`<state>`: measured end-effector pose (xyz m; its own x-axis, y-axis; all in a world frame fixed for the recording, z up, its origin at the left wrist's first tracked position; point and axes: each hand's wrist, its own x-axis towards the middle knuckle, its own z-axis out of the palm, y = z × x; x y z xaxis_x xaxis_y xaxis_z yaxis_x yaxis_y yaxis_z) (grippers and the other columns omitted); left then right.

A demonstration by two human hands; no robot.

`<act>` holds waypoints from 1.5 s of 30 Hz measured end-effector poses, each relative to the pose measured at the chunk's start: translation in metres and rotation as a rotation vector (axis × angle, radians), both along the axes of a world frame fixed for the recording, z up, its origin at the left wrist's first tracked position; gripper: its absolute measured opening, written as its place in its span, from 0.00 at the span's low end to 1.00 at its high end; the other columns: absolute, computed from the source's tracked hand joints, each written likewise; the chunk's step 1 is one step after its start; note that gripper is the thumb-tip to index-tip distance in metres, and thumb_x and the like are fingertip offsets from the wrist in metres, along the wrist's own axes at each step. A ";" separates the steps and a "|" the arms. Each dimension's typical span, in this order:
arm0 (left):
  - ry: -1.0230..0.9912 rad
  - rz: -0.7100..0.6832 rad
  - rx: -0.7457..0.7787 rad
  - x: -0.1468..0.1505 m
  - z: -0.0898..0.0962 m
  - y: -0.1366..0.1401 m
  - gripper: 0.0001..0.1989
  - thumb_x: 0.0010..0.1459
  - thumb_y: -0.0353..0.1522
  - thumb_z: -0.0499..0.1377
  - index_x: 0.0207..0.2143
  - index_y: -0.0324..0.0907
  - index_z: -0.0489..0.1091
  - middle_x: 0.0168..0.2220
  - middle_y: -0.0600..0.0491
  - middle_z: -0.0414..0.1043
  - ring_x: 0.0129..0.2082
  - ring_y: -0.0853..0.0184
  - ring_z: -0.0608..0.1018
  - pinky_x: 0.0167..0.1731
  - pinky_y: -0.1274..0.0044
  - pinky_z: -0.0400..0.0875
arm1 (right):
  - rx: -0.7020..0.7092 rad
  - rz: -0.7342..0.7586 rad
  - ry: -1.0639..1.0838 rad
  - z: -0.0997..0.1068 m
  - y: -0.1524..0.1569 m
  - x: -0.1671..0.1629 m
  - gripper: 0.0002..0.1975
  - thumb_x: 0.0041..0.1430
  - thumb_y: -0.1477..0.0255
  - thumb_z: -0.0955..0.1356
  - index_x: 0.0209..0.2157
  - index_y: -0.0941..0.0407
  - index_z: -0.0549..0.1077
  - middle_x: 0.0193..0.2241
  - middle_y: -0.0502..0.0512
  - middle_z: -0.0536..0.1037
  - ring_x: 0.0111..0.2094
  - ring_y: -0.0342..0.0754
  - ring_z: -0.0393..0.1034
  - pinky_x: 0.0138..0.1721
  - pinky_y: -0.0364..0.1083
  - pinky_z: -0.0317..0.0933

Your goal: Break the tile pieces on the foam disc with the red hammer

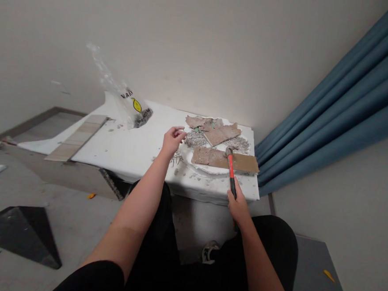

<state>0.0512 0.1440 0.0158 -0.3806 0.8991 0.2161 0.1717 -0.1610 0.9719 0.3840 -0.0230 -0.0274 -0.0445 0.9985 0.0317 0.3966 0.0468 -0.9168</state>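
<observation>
My right hand [238, 205] is wrapped round the black and red handle of a hammer [231, 169]. The hammer's head rests on or just over a flat tan strip of board [213, 157], whose left part is coated with rough grit. To the left of the rubble, my left hand [173, 140] is held with thumb and fingers drawn together; whatever may be between them is too small to make out. Behind the strip lie a broken tan slab [224, 133] and a heap of grey crumbs [196, 139], with a bit of green showing.
A white-covered low table [130, 147] carries a clear plastic bag [126, 101] of grey matter and a wood-look plank [78, 138]. Blue curtains [336, 106] hang at right. A dark folded sheet [25, 231] and yellow bits [91, 196] lie on the floor.
</observation>
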 end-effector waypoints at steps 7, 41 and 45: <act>-0.245 -0.176 0.015 0.025 0.005 0.002 0.15 0.49 0.41 0.65 0.34 0.43 0.68 0.32 0.54 0.75 0.29 0.73 0.74 0.29 0.80 0.68 | -0.036 -0.014 -0.010 0.001 -0.001 0.001 0.39 0.63 0.61 0.64 0.72 0.57 0.54 0.69 0.57 0.60 0.70 0.58 0.52 0.70 0.60 0.46; 0.571 -0.402 -0.055 0.106 -0.040 0.009 0.06 0.54 0.35 0.61 0.30 0.43 0.68 0.29 0.53 0.74 0.31 0.65 0.74 0.36 0.73 0.67 | -0.049 0.006 -0.032 0.004 -0.002 0.002 0.37 0.65 0.63 0.63 0.72 0.58 0.53 0.70 0.57 0.58 0.72 0.52 0.47 0.71 0.56 0.42; 0.619 -0.404 -0.025 0.106 -0.045 0.008 0.06 0.54 0.36 0.61 0.29 0.43 0.68 0.28 0.54 0.74 0.31 0.66 0.74 0.36 0.74 0.66 | -0.027 -0.025 -0.023 0.014 -0.002 0.001 0.36 0.65 0.62 0.63 0.71 0.58 0.57 0.67 0.59 0.63 0.70 0.57 0.53 0.69 0.58 0.49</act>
<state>0.1576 0.1520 -0.0289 0.1661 0.9509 0.2613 0.6216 -0.3066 0.7208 0.3850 -0.0254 -0.0129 -0.0198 0.9998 0.0043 0.4185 0.0122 -0.9081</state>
